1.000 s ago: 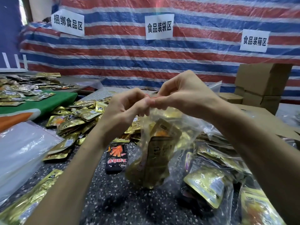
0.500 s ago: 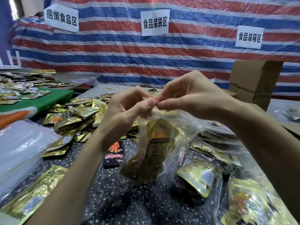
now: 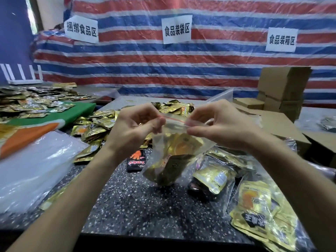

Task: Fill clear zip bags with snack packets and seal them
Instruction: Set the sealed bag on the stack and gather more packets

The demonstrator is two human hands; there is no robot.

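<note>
Speckled dark table [image 3: 138, 202] below. Left hand [image 3: 135, 127], right hand [image 3: 221, 124] pinch top strip of zip bag [image 3: 174, 151] between curled fingers; gold packets inside hang beneath fingertips.

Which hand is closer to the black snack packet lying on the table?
Left. The left hand sits just above the black packet in view; the right hand is farther to its right.
</note>
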